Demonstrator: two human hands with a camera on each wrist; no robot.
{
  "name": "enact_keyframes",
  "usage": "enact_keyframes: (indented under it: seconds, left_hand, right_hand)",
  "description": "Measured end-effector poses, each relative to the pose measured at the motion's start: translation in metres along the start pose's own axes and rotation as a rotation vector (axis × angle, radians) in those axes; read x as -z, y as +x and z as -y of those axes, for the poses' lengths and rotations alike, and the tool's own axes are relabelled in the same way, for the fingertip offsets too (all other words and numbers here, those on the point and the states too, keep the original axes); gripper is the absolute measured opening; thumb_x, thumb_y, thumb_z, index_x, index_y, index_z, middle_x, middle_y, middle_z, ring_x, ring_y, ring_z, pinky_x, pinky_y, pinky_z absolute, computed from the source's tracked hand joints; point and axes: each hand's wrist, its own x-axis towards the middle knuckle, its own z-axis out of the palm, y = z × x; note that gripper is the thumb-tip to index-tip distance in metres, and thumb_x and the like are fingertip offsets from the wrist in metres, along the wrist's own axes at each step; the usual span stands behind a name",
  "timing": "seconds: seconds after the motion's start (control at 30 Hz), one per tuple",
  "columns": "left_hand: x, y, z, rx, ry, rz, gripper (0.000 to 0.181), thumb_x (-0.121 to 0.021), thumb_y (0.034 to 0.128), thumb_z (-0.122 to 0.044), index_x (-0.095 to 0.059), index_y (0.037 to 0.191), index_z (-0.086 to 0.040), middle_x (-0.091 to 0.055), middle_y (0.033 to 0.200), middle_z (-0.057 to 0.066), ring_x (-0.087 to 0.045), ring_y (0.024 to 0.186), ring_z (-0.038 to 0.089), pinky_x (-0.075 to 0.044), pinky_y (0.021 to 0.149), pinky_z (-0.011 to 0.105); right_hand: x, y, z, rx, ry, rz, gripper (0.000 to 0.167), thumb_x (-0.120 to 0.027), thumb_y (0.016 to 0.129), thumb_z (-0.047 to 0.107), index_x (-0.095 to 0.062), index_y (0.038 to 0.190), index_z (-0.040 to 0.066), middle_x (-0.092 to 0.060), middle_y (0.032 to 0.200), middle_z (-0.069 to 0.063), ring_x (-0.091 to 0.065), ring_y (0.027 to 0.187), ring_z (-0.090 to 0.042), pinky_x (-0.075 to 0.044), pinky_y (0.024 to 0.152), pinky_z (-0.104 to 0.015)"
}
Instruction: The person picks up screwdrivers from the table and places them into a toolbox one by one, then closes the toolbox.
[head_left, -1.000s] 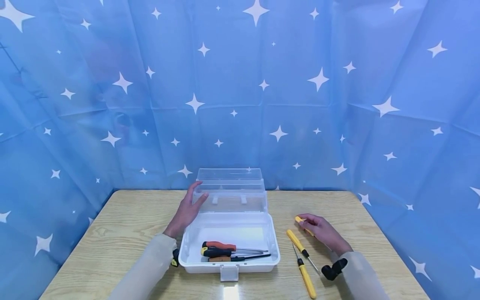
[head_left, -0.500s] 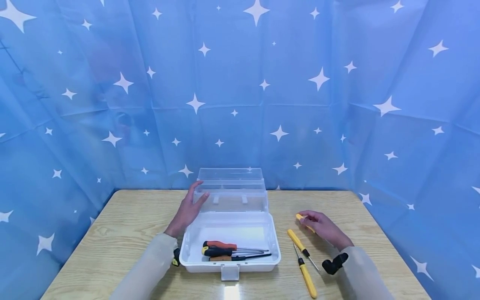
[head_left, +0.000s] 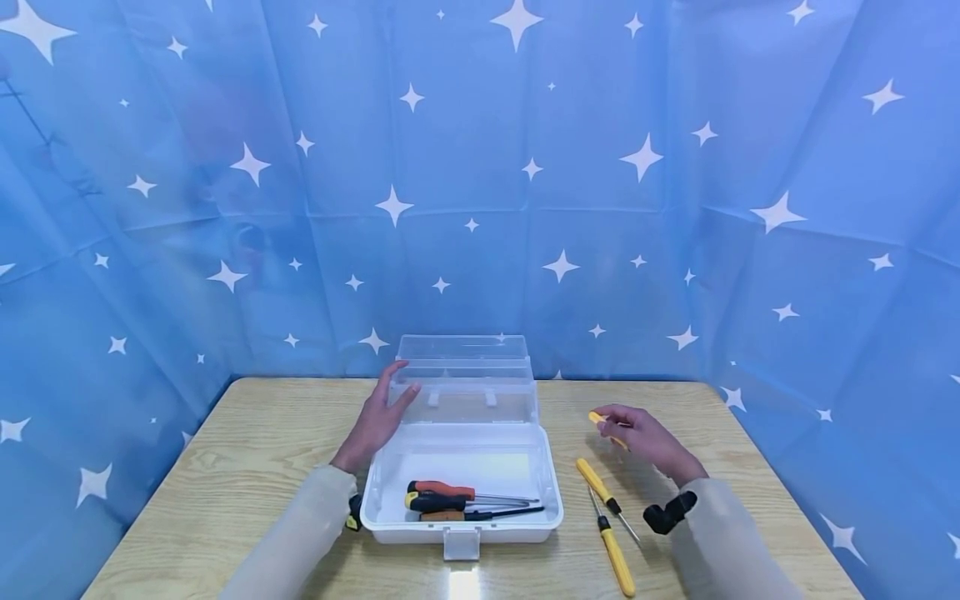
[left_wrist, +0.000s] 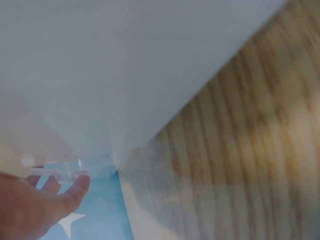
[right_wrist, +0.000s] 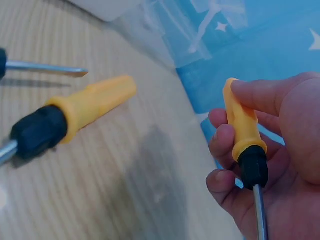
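A yellow-handled screwdriver [right_wrist: 244,122] is pinched between the thumb and curled fingers of my right hand [head_left: 647,439], its metal shaft pointing back toward the wrist. In the right wrist view it hangs above the tabletop. My left hand [head_left: 376,422] rests at the left edge of the raised clear lid [head_left: 472,404], thumb and fingers spread around it. The lid belongs to a white toolbox [head_left: 457,533]. Inside the box lie an orange-red and black screwdriver [head_left: 444,489], a black and yellow screwdriver [head_left: 433,502] and one with a brown handle [head_left: 442,517].
Right of the box, two more yellow-handled screwdrivers lie on the wooden table [head_left: 285,442]: one upper [head_left: 592,477], one lower [head_left: 617,562], touching or nearly so. A blue star-patterned curtain [head_left: 480,167] stands behind and at both sides.
My right hand has risen slightly away from the table, carrying the yellow screwdriver. My left hand keeps its place on the lid, and the box stays put.
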Motion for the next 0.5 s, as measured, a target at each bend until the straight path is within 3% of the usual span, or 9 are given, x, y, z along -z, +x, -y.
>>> enact_keyframes:
  seconds: [0.23, 0.5]
  left_hand:
    - [0.001, 0.000, 0.000, -0.016, 0.006, -0.001, 0.071, -0.050, 0.0917, -0.069, -0.026, 0.151, -0.039, -0.017, 0.165, 0.006, -0.029, 0.146, 0.041, -0.032, 0.109, 0.068]
    - [0.001, -0.001, 0.000, -0.016, -0.005, 0.008, 0.069, -0.051, 0.0920, -0.068, -0.026, 0.150, -0.041, -0.019, 0.164, 0.005, -0.033, 0.144, 0.041, -0.035, 0.107, 0.067]
  right_hand:
    - [0.006, 0.005, 0.010, 0.031, 0.005, 0.008, 0.041, -0.052, 0.104, 0.023, -0.053, 0.139, 0.001, -0.062, 0.113, -0.022, -0.058, 0.096, -0.035, -0.052, 0.073, -0.042]
    - [0.014, 0.008, 0.020, 0.030, -0.003, -0.021, 0.039, -0.054, 0.103, 0.029, -0.056, 0.134, 0.006, -0.061, 0.097, -0.018, -0.055, 0.080, -0.039, -0.045, 0.058, -0.036]
